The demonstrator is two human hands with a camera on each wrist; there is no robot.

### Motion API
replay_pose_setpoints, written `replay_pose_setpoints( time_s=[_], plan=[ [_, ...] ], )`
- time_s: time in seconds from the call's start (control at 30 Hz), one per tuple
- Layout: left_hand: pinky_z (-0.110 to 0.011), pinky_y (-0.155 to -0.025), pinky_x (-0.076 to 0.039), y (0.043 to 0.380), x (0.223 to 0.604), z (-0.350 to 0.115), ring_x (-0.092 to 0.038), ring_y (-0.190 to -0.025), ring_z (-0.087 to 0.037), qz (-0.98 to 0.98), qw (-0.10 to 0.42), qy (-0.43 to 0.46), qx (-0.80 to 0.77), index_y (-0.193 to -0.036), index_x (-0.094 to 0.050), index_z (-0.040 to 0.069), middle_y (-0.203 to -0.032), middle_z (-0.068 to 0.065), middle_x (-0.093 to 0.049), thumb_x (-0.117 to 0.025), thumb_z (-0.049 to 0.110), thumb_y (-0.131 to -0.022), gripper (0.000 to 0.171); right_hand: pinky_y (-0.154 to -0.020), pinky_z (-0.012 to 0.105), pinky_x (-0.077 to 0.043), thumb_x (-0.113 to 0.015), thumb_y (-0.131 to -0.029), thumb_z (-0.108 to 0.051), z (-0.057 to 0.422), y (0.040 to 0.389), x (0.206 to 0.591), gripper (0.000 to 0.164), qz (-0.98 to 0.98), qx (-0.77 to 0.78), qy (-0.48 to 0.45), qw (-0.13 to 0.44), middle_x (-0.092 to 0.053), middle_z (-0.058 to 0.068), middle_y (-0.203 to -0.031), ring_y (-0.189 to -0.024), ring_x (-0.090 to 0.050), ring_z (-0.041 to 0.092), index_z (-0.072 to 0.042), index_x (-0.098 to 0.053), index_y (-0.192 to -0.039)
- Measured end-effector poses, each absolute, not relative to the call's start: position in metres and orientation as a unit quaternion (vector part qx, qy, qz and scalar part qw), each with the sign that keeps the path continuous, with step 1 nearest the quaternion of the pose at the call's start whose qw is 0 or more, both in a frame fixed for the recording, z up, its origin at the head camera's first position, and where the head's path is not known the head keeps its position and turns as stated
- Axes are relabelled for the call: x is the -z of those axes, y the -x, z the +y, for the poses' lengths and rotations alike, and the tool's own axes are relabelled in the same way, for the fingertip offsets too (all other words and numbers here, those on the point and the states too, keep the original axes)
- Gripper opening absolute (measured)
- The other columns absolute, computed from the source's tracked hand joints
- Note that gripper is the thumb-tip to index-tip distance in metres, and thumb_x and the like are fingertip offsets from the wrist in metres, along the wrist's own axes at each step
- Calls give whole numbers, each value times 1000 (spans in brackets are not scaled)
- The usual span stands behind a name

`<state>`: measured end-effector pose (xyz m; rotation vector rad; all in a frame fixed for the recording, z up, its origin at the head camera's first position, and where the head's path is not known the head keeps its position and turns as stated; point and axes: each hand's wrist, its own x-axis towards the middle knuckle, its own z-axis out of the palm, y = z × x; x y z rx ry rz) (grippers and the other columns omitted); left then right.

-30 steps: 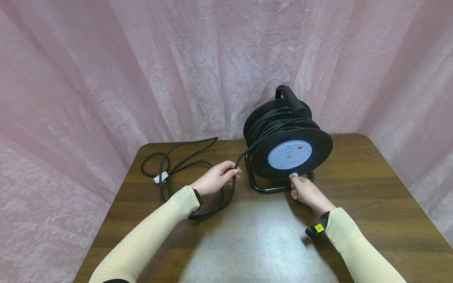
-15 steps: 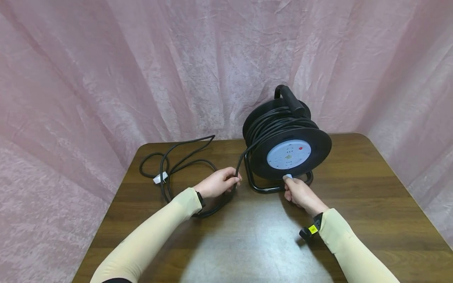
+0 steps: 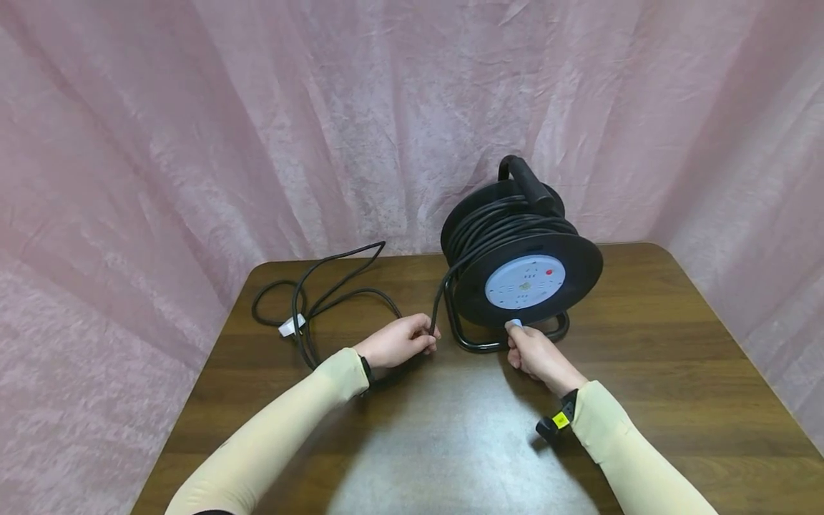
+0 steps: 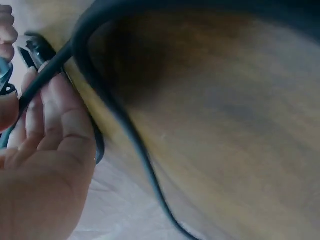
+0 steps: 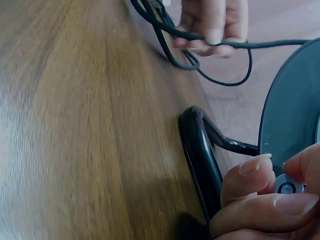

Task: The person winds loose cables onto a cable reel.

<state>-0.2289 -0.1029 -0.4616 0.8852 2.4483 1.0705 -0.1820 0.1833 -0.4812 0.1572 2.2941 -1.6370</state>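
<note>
A black cable reel point(image 3: 582, 275) stands on its tubular frame point(image 3: 479, 347), with a pale socket panel point(image 3: 524, 282) facing me and black cable wound between its discs. My right hand point(image 3: 541, 356) pinches the small light-grey knob point(image 5: 289, 185) at the front disc's lower edge. Left of the reel, my left hand point(image 3: 395, 342) holds the black cable point(image 3: 435, 307) between thumb and fingers, as the right wrist view also shows. From there the cable runs up onto the drum. Its loose loops lie on the table beyond and under the left wrist.
On the left of the wooden table point(image 3: 676, 400) a white plug point(image 3: 292, 326) lies among the cable loops. The reel's carrying handle point(image 3: 531, 184) rises at the top. A pink curtain point(image 3: 399, 129) hangs behind the table's back edge.
My right hand has moved left with the knob along the disc's lower edge, and the socket panel has turned slightly. The left hand has lowered a little; the back cable loop has shifted left and up.
</note>
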Motion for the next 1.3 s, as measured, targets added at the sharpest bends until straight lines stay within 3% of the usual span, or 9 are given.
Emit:
replay_pose_setpoints(
  time_s=[0.47,0.6,0.77,0.9,1.0,1.13,1.3],
  plan=[
    [-28,-78,-50,222,454,-107,-66,-87,-12,885,193,-306,-292,-108,-70,9,-93,2,-73,-57,12,-101,15,-41,23,-26,-36,-106,-47,167,180,475,49,806,566,-53,168,-49,1,-61,-45,-33,9,-3,-49,-90],
    [-29,-77,-49,218,453,-110,-62,-82,-6,909,149,-320,-221,-105,-71,14,-89,8,-71,-60,18,-101,13,-41,23,-26,-36,-106,-47,162,181,475,49,806,564,-46,173,-49,1,-62,-45,-33,9,-2,-49,-91],
    [-32,-70,-48,216,448,-111,-55,-71,-10,927,75,-337,-143,-95,-69,16,-78,11,-62,-62,20,-99,9,-42,23,-26,-36,-106,-46,158,181,474,50,804,567,-39,174,-49,1,-62,-46,-33,10,0,-49,-93],
    [-33,-65,-48,214,446,-113,-53,-69,-11,932,66,-336,-119,-88,-65,16,-74,9,-59,-64,16,-97,10,-42,22,-25,-37,-106,-46,155,181,474,50,798,575,-38,174,-49,1,-62,-47,-33,9,2,-49,-95],
    [-34,-65,-50,212,448,-114,-56,-72,-11,935,66,-332,-103,-93,-67,16,-78,7,-62,-65,15,-96,4,-41,21,-25,-37,-106,-46,153,181,474,51,795,579,-36,178,-49,1,-62,-47,-33,9,2,-50,-95],
    [-34,-67,-52,211,450,-116,-60,-77,-10,937,52,-331,-95,-108,-70,16,-85,6,-67,-65,17,-96,13,-41,21,-25,-38,-106,-47,151,181,473,50,790,583,-38,185,-49,1,-63,-46,-32,10,0,-50,-94],
    [-33,-64,-50,212,447,-116,-57,-72,-10,937,43,-333,-98,-101,-70,15,-78,7,-63,-64,17,-97,7,-40,22,-24,-37,-106,-47,147,180,470,49,788,586,-34,186,-49,2,-63,-46,-32,11,-2,-49,-93]
  ],
)
